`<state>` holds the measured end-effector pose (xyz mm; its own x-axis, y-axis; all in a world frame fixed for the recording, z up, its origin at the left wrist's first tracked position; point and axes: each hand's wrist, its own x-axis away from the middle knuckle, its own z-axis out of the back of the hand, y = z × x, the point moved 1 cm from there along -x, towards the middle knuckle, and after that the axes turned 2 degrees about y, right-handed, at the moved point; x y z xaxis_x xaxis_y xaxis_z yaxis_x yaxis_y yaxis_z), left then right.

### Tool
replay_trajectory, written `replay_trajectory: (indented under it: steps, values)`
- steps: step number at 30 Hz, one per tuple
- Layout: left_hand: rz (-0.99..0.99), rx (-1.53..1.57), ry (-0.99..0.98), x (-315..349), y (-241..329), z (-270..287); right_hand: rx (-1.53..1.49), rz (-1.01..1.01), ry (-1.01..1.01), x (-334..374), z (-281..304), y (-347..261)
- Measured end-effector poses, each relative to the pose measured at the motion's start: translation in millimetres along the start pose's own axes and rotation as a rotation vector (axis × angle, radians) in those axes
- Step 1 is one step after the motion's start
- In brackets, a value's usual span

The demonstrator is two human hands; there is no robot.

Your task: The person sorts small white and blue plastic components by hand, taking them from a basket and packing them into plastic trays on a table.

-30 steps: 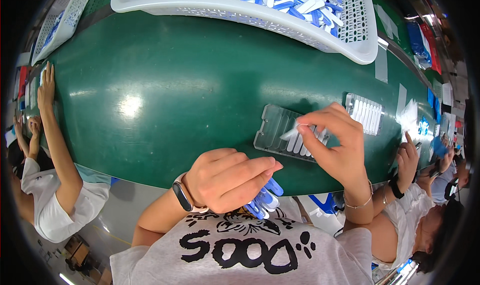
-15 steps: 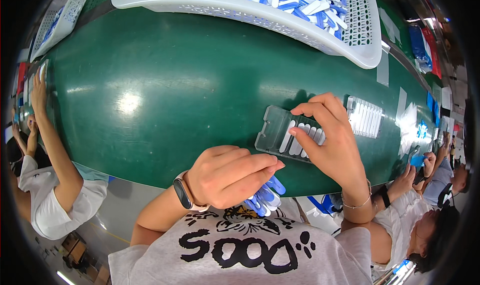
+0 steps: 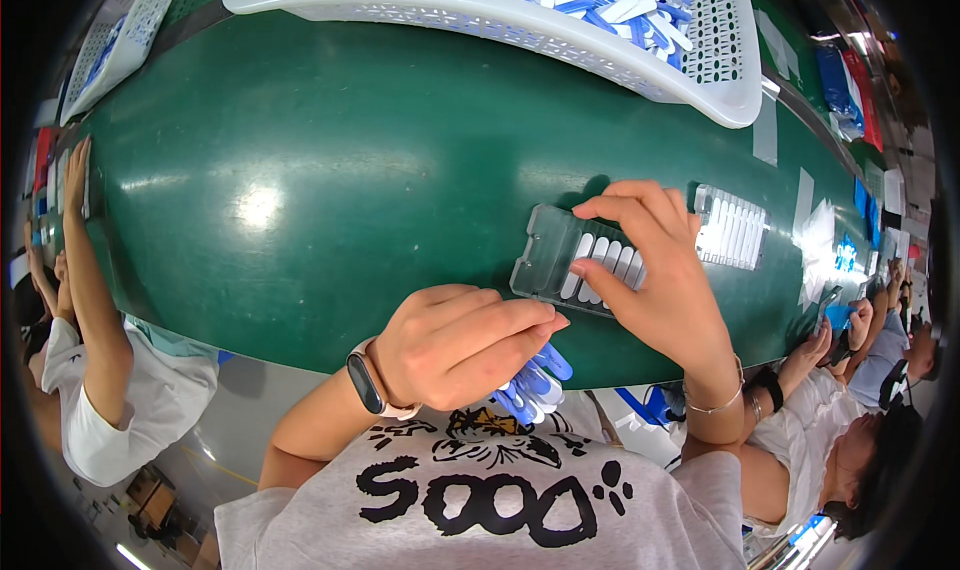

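Head: white sticks (image 3: 600, 250) in tray (image 3: 552, 247)

Background around glossy green tabletop (image 3: 330, 120).
White perforated plastic basket (image 3: 138, 32) at tabletop's far left; flat grey tape strip (image 3: 765, 136) on its right part; shiny blue package (image 3: 838, 90) beside red package (image 3: 867, 100), its far right; white-shirted co-worker (image 3: 150, 415) at its near left.
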<state>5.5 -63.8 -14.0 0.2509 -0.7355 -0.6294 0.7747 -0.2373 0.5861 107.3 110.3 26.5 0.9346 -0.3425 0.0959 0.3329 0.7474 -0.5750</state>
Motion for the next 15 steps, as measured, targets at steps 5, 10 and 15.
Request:
replay_trajectory:
  steps: [5, 10, 15]
  values:
    - [0.012, 0.008, -0.019, -1, -1, 5, -0.07, 0.138, 0.037, 8, -2, 4]
    - [0.106, 0.241, 0.013, -7, -1, 7, -0.361, 0.624, 0.133, 21, -7, -6]
    - [0.277, 0.363, -0.092, -11, 7, 14, -0.978, 0.387, 0.202, 28, -26, -11]
